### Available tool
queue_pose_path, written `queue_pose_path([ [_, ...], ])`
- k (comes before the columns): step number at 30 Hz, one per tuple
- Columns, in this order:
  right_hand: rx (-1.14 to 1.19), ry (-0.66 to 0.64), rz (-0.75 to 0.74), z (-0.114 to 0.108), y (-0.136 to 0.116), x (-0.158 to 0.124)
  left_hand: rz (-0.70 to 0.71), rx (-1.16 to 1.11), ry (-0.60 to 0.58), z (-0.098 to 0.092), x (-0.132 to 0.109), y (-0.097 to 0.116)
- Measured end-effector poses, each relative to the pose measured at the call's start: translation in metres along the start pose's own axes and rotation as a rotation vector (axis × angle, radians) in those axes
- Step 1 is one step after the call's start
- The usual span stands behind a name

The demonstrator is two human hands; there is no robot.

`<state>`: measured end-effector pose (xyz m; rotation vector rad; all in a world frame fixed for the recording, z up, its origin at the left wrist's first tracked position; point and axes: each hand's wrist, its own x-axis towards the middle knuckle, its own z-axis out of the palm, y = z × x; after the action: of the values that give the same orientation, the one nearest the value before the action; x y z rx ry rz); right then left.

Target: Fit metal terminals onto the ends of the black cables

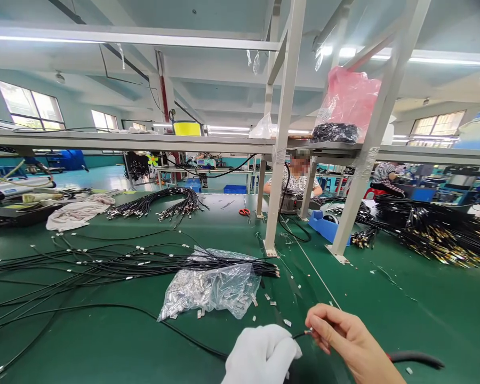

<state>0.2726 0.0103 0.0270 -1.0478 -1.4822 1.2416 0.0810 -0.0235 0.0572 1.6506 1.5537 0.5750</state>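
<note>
My left hand [262,354], in a white glove, is closed around the end of a thin black cable [184,333] that trails off to the left across the green table. My right hand [346,338] is bare and pinches a tiny metal piece at the cable's tip [309,332], right beside the glove. Just beyond the hands lies a clear plastic bag of small silver metal ferrules [210,288], with a few loose ones [272,304] scattered on the table. A bundle of black cables [124,264] stretches left from the bag.
White frame posts [278,186] stand on the green table [404,320]. Another cable bundle [164,202], red scissors [244,212] and a cloth [78,210] lie farther back. Gold-tipped cables [432,234] are heaped at right. A person [298,178] sits across the table.
</note>
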Motion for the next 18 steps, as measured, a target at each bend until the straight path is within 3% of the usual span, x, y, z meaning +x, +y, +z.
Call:
queue_pose_path([
  [7, -0.114, -0.034, -0.020, -0.002, 0.007, 0.000, 0.013, -0.006, 0.003, 0.003, 0.004, -0.005],
  [13, 0.072, 0.151, 0.033, 0.017, 0.011, 0.000, 0.127, 0.133, 0.035, 0.010, 0.012, -0.013],
  [18, 0.070, 0.191, 0.039, 0.025, 0.012, -0.002, 0.195, 0.354, 0.127, 0.017, 0.014, -0.020],
])
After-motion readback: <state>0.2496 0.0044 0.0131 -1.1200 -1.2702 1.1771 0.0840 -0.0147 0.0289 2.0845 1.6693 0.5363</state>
